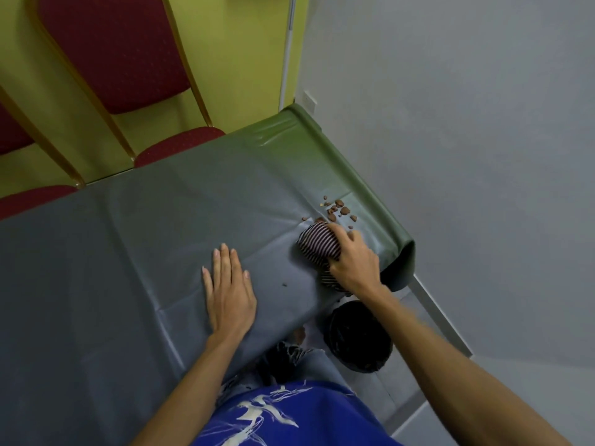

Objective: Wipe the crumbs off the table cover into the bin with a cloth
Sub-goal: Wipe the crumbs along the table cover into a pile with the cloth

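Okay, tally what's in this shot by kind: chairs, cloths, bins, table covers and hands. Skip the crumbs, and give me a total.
chairs: 2
cloth: 1
bin: 1
table cover: 1
hands: 2 (left hand flat on the cover, right hand gripping the cloth)
Total: 7

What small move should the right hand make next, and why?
Probably lift the striped bunched cloth over the brown crumbs and set it down beyond them: the right hand holds it on their near side, while the black round bin sits below the near edge of the grey-green table cover.
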Demonstrator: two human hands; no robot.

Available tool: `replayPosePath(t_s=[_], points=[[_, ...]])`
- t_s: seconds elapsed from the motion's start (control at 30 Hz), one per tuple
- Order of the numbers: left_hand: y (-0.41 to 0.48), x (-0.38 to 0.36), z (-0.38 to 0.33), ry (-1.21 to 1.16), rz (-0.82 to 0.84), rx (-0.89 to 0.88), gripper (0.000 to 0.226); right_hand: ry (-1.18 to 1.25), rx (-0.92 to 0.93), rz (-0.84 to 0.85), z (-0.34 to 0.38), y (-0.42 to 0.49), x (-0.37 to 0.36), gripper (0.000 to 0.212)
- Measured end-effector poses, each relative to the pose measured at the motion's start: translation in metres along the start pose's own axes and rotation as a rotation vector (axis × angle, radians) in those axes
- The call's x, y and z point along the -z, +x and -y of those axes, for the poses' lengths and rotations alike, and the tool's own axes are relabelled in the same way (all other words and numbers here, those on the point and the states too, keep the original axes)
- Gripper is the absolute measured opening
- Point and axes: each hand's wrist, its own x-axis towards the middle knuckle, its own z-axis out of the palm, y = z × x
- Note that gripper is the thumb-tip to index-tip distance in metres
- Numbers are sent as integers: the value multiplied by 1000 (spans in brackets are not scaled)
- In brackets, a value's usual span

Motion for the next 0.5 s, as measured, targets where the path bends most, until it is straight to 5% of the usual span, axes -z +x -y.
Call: replayPosePath(t_s=[0.33,0.5], points=[[5,0,-4,-35,0,20,61,287,5,-162,12,-6,8,73],[11,0,3,-22,17,14,65,362,139,28,77,-50,-22,74]])
